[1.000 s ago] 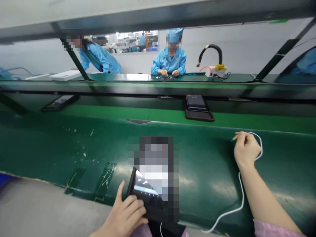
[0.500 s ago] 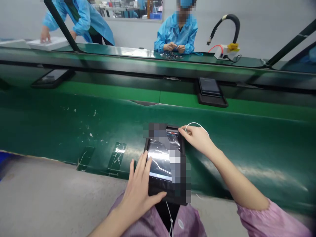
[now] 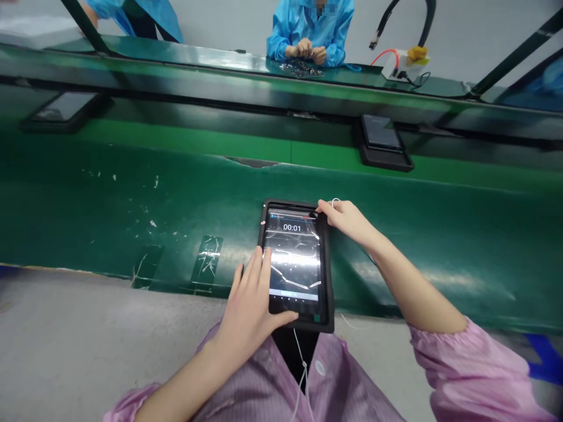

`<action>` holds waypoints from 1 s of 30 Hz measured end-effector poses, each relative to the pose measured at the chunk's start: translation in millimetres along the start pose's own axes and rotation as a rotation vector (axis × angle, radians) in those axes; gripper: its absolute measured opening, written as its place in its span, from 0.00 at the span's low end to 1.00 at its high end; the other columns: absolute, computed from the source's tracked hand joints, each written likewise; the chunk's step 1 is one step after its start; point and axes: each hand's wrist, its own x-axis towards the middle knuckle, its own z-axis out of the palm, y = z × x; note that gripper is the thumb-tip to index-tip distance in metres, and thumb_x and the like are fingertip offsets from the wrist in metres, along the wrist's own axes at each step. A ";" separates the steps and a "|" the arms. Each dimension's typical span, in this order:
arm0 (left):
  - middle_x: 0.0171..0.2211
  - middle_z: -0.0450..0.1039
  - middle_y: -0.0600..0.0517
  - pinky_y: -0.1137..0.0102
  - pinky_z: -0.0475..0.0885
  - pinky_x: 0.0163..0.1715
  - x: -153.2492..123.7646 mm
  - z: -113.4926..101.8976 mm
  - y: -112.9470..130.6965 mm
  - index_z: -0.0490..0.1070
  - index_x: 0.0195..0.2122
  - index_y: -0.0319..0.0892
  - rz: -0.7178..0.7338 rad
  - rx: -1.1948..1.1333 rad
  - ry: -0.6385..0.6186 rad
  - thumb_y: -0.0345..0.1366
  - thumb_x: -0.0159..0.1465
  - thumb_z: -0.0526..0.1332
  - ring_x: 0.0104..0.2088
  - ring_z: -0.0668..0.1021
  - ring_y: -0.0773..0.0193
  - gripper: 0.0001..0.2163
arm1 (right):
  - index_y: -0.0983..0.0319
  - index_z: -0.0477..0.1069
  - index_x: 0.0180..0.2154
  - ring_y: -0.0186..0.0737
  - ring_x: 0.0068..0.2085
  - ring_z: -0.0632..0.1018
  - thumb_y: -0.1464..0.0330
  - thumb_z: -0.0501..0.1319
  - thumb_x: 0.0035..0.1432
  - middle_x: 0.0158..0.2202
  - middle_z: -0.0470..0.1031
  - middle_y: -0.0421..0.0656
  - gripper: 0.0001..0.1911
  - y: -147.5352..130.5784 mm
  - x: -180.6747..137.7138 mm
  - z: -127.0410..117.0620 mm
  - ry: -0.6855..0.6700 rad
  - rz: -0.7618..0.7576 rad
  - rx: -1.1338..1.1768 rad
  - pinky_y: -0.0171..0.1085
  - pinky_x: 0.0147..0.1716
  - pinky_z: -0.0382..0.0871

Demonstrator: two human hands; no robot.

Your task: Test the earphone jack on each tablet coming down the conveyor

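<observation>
A black tablet point(image 3: 295, 274) in a thick black frame lies near the bench's front edge, its screen lit and showing 00:01. My left hand point(image 3: 251, 293) rests over its left side, fingers stretched out and the thumb across the lower border. At the tablet's upper right corner, my right hand point(image 3: 345, 218) is closed in a pinch. A thin white cable point(image 3: 336, 200) loops up from those pinched fingers; its end is hidden behind them.
Along the green belt sit a tablet in a black tray point(image 3: 61, 111) at left and another black tray with a device point(image 3: 382, 140) at right. Across the bench, a person in blue point(image 3: 310, 29) handles small parts point(image 3: 301, 68). A white box point(image 3: 396, 70) with cables stands nearby.
The view has tilted down, so the far bench sits higher in the picture. Both hands stay at the tablet. The white loop at my right hand looks smaller.
</observation>
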 end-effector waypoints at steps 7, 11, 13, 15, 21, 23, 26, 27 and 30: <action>0.60 0.61 0.27 0.38 0.61 0.56 6.2 -8.0 1.1 0.24 0.68 0.36 0.090 0.178 0.082 0.57 0.44 0.73 0.57 0.70 0.36 0.66 | 0.66 0.71 0.30 0.32 0.18 0.58 0.54 0.56 0.64 0.12 0.54 0.32 0.21 -2.1 -3.0 -1.4 -0.003 0.099 0.399 0.34 0.22 0.54; 0.60 0.61 0.27 0.43 0.64 0.56 6.2 -6.2 -0.3 0.26 0.68 0.33 0.105 0.202 0.099 0.60 0.46 0.70 0.57 0.71 0.38 0.64 | 0.65 0.70 0.28 0.30 0.17 0.56 0.52 0.58 0.62 0.12 0.52 0.32 0.22 -7.5 -0.5 -5.7 -0.006 0.086 0.497 0.33 0.19 0.51; 0.60 0.62 0.27 0.46 0.65 0.57 7.1 -4.8 -1.7 0.26 0.68 0.31 0.114 0.203 0.115 0.61 0.49 0.67 0.55 0.73 0.40 0.62 | 0.65 0.69 0.28 0.30 0.17 0.55 0.51 0.60 0.61 0.13 0.51 0.31 0.23 -8.7 2.6 -7.8 -0.006 0.074 0.536 0.33 0.18 0.49; 0.58 0.64 0.27 0.48 0.64 0.58 10.1 -4.3 -2.8 0.27 0.68 0.29 0.128 0.221 0.149 0.61 0.51 0.66 0.53 0.75 0.43 0.61 | 0.65 0.69 0.28 0.29 0.17 0.53 0.50 0.61 0.60 0.13 0.50 0.30 0.23 -8.6 6.7 -10.1 0.001 0.075 0.570 0.32 0.18 0.47; 0.40 0.76 0.39 0.47 0.62 0.58 28.1 -8.1 2.0 0.47 0.66 0.27 0.064 0.329 0.168 0.63 0.49 0.65 0.41 0.79 0.48 0.55 | 0.66 0.69 0.31 0.28 0.16 0.52 0.55 0.57 0.64 0.13 0.49 0.30 0.20 -3.7 20.8 -12.7 0.003 0.110 0.562 0.31 0.16 0.44; 0.40 0.75 0.39 0.43 0.61 0.57 30.7 -8.3 5.0 0.51 0.66 0.29 0.016 0.339 0.164 0.62 0.50 0.66 0.42 0.78 0.46 0.52 | 0.66 0.69 0.32 0.28 0.16 0.53 0.61 0.57 0.65 0.14 0.51 0.30 0.15 0.4 26.5 -11.2 -0.029 0.145 0.536 0.30 0.16 0.44; 0.51 0.71 0.33 0.41 0.60 0.57 27.7 -4.9 7.3 0.43 0.68 0.30 0.015 0.282 0.178 0.58 0.55 0.66 0.50 0.74 0.41 0.51 | 0.64 0.67 0.32 0.28 0.17 0.57 0.72 0.58 0.62 0.17 0.57 0.31 0.05 9.3 36.0 -10.8 0.008 0.216 0.568 0.28 0.16 0.48; 0.55 0.68 0.31 0.40 0.60 0.57 25.5 -2.6 7.3 0.39 0.68 0.31 0.022 0.256 0.186 0.56 0.56 0.66 0.53 0.73 0.40 0.51 | 0.64 0.66 0.31 0.28 0.18 0.58 0.75 0.58 0.61 0.18 0.58 0.32 0.05 12.2 39.2 -11.9 0.037 0.239 0.596 0.28 0.15 0.49; 0.61 0.61 0.29 0.41 0.60 0.57 19.7 6.3 5.4 0.30 0.68 0.32 0.031 0.186 0.185 0.53 0.58 0.65 0.59 0.67 0.39 0.52 | 0.64 0.68 0.30 0.29 0.19 0.62 0.79 0.53 0.61 0.19 0.59 0.34 0.09 16.3 48.1 -17.3 0.069 0.266 0.668 0.26 0.16 0.56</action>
